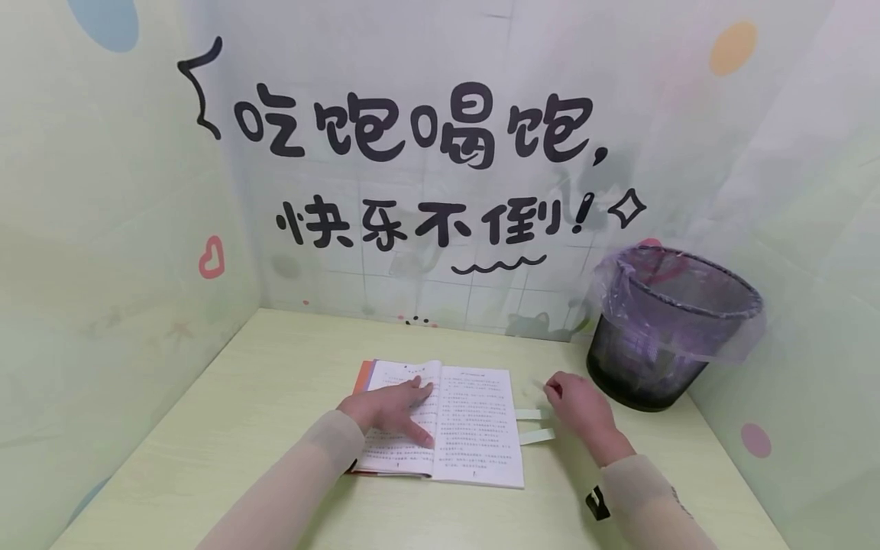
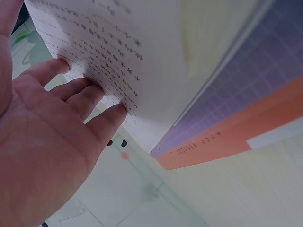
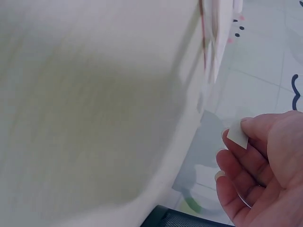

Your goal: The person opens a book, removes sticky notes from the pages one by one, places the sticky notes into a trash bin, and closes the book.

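Note:
An open book [image 1: 474,451] lies on the table with printed text on both pages. My left hand [image 1: 392,409] rests on its left page, fingers spread and the thumb near the central fold. In the left wrist view the fingertips of that left hand [image 2: 61,127] press on the printed page [image 2: 94,42]. Off the book's right edge, my right hand [image 1: 580,409] pinches a small pale paper tab [image 3: 239,135] between thumb and forefinger. Two pale green page tabs, an upper one [image 1: 531,414] and a lower one [image 1: 536,437], stick out from the book's right edge, left of that hand.
A dark wastebasket [image 1: 639,367] with a translucent purple liner stands at the back right, beyond my right hand. Printed wall sheeting [image 1: 412,290] with large black characters encloses the pale wood-look table [image 1: 275,382]. The book's orange and purple cover flap [image 2: 203,151] shows at its left edge.

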Demonstrator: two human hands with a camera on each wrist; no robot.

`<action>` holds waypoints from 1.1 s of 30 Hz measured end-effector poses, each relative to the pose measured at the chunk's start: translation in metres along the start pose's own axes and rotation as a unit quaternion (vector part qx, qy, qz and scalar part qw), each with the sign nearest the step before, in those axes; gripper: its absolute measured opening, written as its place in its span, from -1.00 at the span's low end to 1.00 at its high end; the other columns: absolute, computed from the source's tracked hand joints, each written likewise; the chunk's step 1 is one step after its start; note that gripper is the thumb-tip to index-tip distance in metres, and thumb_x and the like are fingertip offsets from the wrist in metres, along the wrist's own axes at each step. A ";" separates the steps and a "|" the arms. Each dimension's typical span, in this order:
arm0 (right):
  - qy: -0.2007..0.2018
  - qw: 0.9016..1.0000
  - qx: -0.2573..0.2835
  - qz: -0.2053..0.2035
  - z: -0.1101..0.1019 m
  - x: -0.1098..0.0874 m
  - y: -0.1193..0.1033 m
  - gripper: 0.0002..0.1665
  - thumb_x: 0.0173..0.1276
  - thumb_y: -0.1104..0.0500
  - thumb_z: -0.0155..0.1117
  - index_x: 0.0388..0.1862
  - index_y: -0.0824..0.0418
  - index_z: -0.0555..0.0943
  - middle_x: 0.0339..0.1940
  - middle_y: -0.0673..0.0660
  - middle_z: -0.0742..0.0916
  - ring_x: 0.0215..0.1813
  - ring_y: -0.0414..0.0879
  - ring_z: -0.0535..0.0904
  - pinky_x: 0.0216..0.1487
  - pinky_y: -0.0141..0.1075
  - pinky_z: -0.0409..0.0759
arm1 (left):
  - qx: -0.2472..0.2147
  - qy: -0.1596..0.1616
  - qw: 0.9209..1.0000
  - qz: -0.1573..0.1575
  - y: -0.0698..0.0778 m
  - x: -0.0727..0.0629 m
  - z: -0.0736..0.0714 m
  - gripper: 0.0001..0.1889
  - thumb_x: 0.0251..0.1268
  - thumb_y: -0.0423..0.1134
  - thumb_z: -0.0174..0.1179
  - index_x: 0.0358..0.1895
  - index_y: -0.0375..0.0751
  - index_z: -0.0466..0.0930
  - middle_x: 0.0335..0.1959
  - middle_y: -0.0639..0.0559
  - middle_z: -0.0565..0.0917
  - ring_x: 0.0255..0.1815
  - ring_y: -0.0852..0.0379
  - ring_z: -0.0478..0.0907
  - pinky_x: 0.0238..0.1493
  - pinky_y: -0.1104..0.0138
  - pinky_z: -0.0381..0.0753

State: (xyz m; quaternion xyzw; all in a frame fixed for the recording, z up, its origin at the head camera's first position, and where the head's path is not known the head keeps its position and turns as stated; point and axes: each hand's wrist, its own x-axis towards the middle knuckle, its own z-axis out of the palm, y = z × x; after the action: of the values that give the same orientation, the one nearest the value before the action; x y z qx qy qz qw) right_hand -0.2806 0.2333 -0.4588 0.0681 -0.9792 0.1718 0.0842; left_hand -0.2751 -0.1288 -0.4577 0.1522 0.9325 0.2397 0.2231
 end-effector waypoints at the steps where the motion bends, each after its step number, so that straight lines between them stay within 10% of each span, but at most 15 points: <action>1: 0.003 1.000 0.001 -0.003 -0.003 0.000 0.000 -0.82 0.63 0.12 0.29 -0.11 0.17 0.77 -0.16 0.12 0.85 -0.22 -0.02 0.70 -0.05 0.06 0.74 | 0.001 0.000 1.000 0.000 0.000 0.000 0.000 0.18 0.16 0.22 0.64 0.80 0.03 0.16 0.87 -0.11 0.02 0.88 -0.16 -0.01 0.83 -0.13 0.08; 21: 0.167 0.982 0.031 -0.078 -0.119 0.009 -0.014 -0.72 0.57 0.23 0.19 -0.02 0.31 0.80 -0.13 0.28 0.85 -0.14 0.20 0.77 -0.09 0.20 0.71 | 0.004 0.002 1.000 0.000 0.001 -0.001 0.000 0.18 0.16 0.22 0.64 0.79 0.03 0.17 0.87 -0.10 0.04 0.87 -0.16 0.01 0.82 -0.14 0.09; 33: 0.291 0.956 0.041 0.002 -0.190 0.017 0.015 -0.58 0.63 0.16 0.11 0.15 0.39 0.77 0.01 0.42 0.77 0.01 0.32 0.64 -0.04 0.09 0.51 | -0.007 0.001 1.000 -0.006 0.001 -0.006 -0.001 0.15 0.18 0.21 0.63 0.79 0.07 0.18 0.87 -0.06 0.05 0.88 -0.15 -0.01 0.81 -0.18 0.08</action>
State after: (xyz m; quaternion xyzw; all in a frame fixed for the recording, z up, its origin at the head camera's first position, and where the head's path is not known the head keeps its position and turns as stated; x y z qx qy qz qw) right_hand -0.2732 0.3120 -0.2844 0.0167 -0.9045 0.2242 0.3625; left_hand -0.2702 -0.1304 -0.4543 0.1450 0.9319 0.2448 0.2249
